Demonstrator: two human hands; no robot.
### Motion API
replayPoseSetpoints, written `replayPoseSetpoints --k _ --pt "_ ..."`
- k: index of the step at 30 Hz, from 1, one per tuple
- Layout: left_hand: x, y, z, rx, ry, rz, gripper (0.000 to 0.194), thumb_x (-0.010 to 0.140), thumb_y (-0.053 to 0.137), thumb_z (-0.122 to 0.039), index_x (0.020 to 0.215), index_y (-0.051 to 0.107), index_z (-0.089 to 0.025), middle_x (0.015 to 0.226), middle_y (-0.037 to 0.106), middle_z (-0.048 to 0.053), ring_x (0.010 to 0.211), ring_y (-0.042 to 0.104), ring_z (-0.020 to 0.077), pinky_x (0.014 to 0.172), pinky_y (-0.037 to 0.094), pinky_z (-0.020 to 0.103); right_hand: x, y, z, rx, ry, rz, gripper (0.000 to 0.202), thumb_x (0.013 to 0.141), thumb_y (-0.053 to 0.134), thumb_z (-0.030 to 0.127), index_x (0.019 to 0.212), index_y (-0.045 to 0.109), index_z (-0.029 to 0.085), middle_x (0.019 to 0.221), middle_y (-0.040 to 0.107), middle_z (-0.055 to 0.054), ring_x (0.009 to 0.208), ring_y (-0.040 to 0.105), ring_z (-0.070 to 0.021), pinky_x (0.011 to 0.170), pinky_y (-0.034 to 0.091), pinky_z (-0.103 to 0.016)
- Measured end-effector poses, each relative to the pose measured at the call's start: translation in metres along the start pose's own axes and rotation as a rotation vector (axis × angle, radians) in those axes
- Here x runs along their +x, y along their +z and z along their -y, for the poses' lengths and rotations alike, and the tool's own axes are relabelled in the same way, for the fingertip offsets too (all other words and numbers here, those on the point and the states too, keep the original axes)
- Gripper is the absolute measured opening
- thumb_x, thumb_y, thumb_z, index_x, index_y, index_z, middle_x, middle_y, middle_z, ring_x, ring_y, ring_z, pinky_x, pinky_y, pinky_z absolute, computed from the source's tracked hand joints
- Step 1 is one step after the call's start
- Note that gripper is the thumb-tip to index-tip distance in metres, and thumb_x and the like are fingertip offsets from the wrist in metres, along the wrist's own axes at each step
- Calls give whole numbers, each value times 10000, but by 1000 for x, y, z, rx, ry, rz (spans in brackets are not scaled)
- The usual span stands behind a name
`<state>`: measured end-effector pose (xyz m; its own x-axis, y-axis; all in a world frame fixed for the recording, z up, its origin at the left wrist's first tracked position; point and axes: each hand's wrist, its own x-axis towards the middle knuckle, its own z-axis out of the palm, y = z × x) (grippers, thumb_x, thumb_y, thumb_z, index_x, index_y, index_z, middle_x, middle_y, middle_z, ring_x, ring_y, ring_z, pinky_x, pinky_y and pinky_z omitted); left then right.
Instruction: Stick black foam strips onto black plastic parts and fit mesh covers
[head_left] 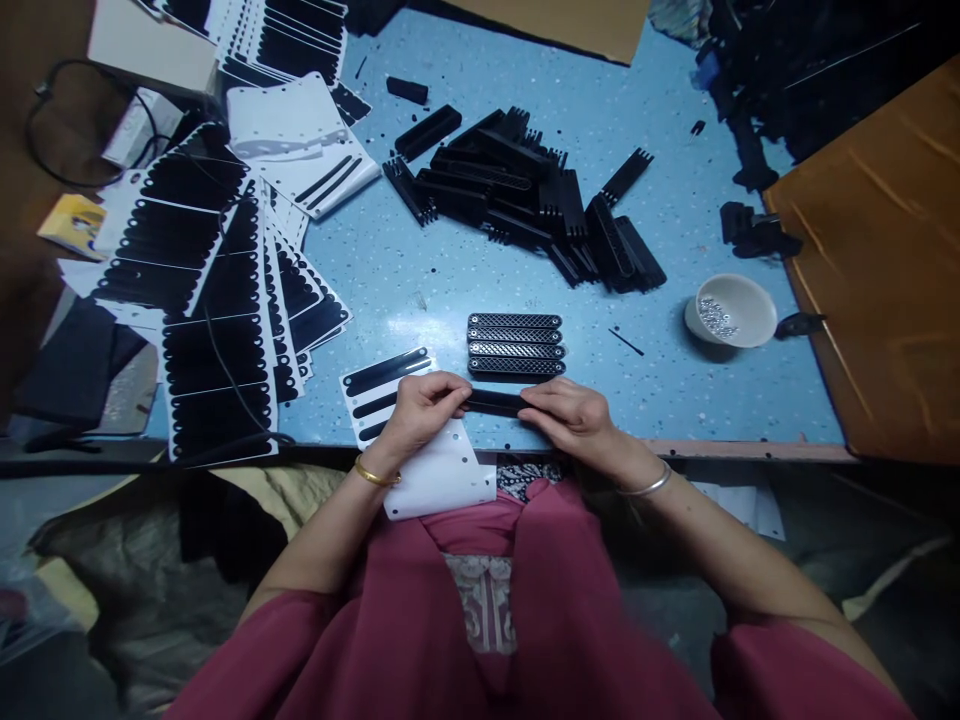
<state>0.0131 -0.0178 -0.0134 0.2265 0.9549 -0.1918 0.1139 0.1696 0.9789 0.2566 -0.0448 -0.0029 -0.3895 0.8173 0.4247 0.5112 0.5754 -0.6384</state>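
A slim black bar (pixel 496 402) is held level near the table's front edge. My left hand (pixel 426 405) pinches its left end, and my right hand (pixel 568 412) grips its right end. Just beyond it lie several textured black bars (pixel 515 344) side by side. Under and beside my left forearm is a white sheet (pixel 439 478) with long black strips (pixel 386 372) on it; its lower part hangs over the table edge. Whether a strip lies on the held bar is too small to tell.
Black slotted parts (pixel 517 185) are heaped at the back middle of the blue table (pixel 390 270). Sheets of black strips (pixel 217 360) cover the left side. A white bowl (pixel 754 310) of small metal pieces stands right, near a brown box (pixel 885 260). A cable crosses the left sheets.
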Motion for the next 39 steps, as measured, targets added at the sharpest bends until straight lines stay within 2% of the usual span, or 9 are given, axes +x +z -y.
replayPoseSetpoints --k 8,12,17,23,27,31,35,37,39 --pt "0 -1 -4 15 11 10 207 780 735 -331 771 739 -125 746 721 59 550 636 107 519 559 201 -11 6 -4 -60 -39 5 266 906 624 182 1166 677 201 1038 754 -110 877 703 -221 736 576 -393" --pt "0 0 -5 7 16 5 187 773 738 -310 749 735 -125 751 722 59 547 629 101 518 552 195 -12 9 -4 -121 -102 -42 261 897 626 164 1153 676 182 1030 758 -124 875 715 -230 722 579 -392" --pt "0 0 -5 -2 3 3 181 770 740 -300 766 745 -119 733 715 55 540 625 97 513 542 186 -15 11 -5 -135 -99 -48 259 901 625 162 1157 663 182 1026 758 -120 911 716 -219 750 574 -375" --pt "1 1 -3 -10 -2 -8 194 764 745 -311 752 738 -118 736 711 53 545 625 97 513 543 188 -28 20 -14 -318 -170 -55 321 906 610 144 1225 616 174 1138 728 -146 1006 696 -248 756 546 -385" --pt "1 1 -1 2 12 -12 194 768 741 -315 754 735 -122 720 706 49 540 626 101 511 544 195 -28 19 -12 -337 -197 -69 342 897 626 145 1237 609 177 1163 720 -138 1047 683 -254 770 555 -381" --pt "1 1 0 29 16 -18 181 767 735 -308 766 732 -127 683 696 40 526 628 108 505 542 201 -29 -5 -3 -293 -31 -122 369 876 679 282 1225 634 171 1145 720 -154 1033 687 -264 815 575 -402" --pt "1 1 -2 81 36 -10 177 790 697 -304 793 725 -130 664 689 31 511 635 120 488 536 208 -41 -31 0 -296 294 -371 232 868 667 324 1056 711 195 842 752 -90 734 702 -213 692 579 -365" --pt "-2 1 -5 150 90 -14 186 826 651 -300 853 726 -132 702 709 39 520 646 132 486 537 221 -47 -33 0 -209 447 -453 194 893 615 339 963 725 196 721 725 -55 624 673 -183 618 563 -334" --pt "-6 -1 -9 295 218 -45 197 860 609 -280 925 727 -136 779 737 64 595 679 157 554 564 255 -50 -28 1 -76 545 -450 218 894 599 364 914 728 189 688 713 -43 593 665 -173 582 550 -314"
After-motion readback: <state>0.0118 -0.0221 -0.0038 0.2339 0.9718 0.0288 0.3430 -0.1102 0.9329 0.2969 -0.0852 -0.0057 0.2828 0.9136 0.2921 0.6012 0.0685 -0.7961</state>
